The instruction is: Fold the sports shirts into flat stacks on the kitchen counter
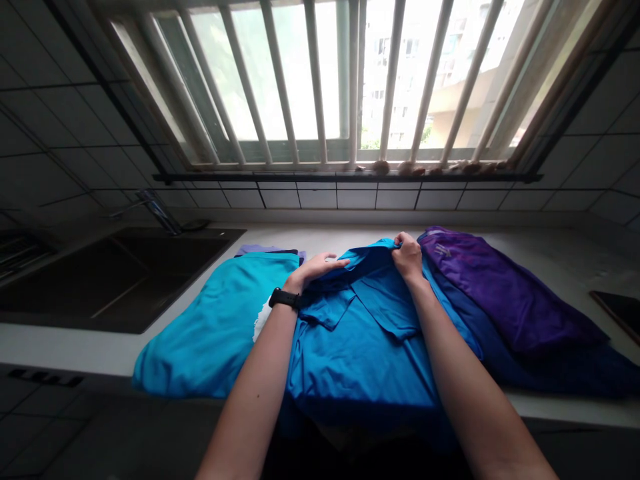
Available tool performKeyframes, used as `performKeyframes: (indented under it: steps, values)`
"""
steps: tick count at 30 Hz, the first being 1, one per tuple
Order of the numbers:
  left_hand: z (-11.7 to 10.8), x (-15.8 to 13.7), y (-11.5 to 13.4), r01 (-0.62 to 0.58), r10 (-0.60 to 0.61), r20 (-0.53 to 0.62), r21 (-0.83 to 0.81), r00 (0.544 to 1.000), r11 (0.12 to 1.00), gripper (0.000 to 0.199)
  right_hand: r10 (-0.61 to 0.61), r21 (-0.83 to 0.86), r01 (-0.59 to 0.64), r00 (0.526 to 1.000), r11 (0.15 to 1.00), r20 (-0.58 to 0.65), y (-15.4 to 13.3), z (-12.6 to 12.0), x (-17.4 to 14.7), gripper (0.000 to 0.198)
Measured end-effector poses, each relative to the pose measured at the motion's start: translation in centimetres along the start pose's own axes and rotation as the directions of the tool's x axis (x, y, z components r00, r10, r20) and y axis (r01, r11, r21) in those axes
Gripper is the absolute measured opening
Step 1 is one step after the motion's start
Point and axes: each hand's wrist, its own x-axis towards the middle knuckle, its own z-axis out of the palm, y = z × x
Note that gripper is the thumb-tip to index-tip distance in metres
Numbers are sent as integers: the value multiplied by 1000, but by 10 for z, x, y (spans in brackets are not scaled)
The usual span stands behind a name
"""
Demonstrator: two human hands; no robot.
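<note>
A blue short-sleeved shirt (365,373) lies spread on the counter in front of me, its lower part hanging over the front edge. My right hand (407,255) is closed in a fist on the shirt's far edge and lifts it a little. At the left of that raised part, my left hand (320,267) touches the fabric with fingers stretched out and thumb apart; a black watch (284,298) is on this wrist. Folded turquoise clothing (215,327) lies to the left. Right of the shirt, a folded purple garment (505,293) rests on dark blue cloth (560,370).
A dark sink (195,250) with a metal faucet (159,212) is at the left. Behind the white counter (320,230) stands a barred window (315,80), with several brownish lumps (381,167) on its sill. At the right edge lies a dark flat object (620,310).
</note>
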Motion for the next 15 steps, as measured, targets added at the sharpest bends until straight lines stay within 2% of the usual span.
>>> performKeyframes:
  steps: [3, 5, 6, 9, 11, 13, 15]
  values:
    - [-1, 3, -1, -31, 30, -28, -18, 999, 999, 43, 38, -5, -38, 999, 999, 21, 2, 1, -1, 12]
    - [-1, 4, -1, -86, 93, -117, 63, 989, 994, 41, 50, -16, -50, 998, 999, 29, 2, 1, -1, 10]
    - [0, 4, 0, -102, 132, -196, 157, 972, 982, 38, 52, -21, -51, 998, 998, 32, 1, 2, -1, 10]
    - [5, 1, 4, -24, 280, -434, 508, 856, 861, 26, 49, -35, -48, 998, 998, 45, 1, 4, 0, 11]
    - [8, -1, 7, 48, 354, -486, 638, 799, 768, 19, 47, -46, -45, 997, 998, 57, 3, 6, 1, 10]
    - [10, -3, 8, 87, 337, -489, 659, 804, 747, 14, 39, -55, -35, 997, 998, 72, 5, 8, 0, 8]
    - [9, -3, 8, 142, 245, -511, 604, 824, 784, 13, 22, -62, -17, 996, 998, 86, 6, 9, 0, 8]
